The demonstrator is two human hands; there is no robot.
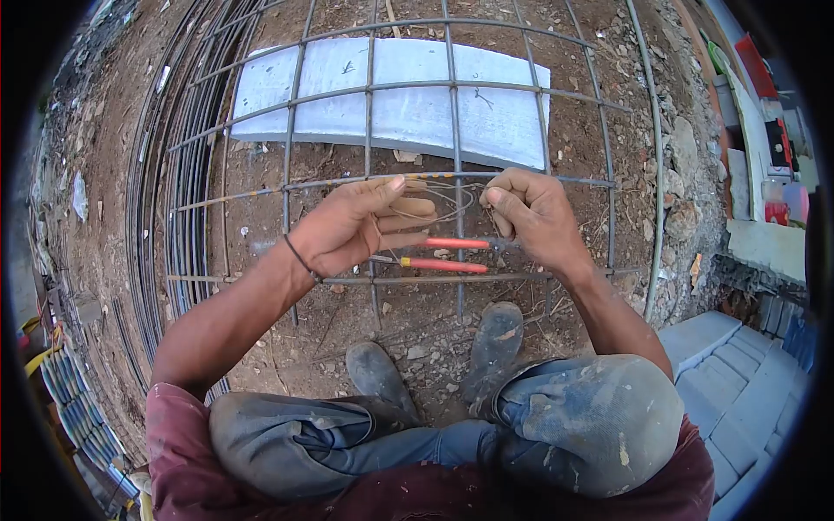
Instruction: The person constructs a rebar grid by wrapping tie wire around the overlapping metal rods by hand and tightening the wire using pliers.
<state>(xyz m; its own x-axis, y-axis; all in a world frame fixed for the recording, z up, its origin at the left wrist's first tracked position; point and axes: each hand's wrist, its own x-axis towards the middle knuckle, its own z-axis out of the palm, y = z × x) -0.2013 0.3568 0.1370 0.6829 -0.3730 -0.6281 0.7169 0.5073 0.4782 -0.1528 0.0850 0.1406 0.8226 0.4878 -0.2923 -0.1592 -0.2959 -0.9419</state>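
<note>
Thin loops of tie wire [460, 206] stretch between my two hands above the rebar grid [454, 113]. My left hand [369, 217] holds the wire loosely, palm turned up, with the thumb raised and the fingers partly extended; wire runs across them. My right hand [534, 211] is closed, pinching the wire's other side between thumb and fingers. Just below the hands, a hand tool with red handles [447, 266] lies at the grid's near bar. A bit of yellow shows on it, and part of it is hidden behind my left hand.
A pale slab [391, 91] lies under the grid's far part. Long rebar rods [161, 182] are bundled at left, and a single rod [647, 104] runs along the right. Grey blocks [738, 373] sit at lower right. My boots [497, 343] stand on stony dirt.
</note>
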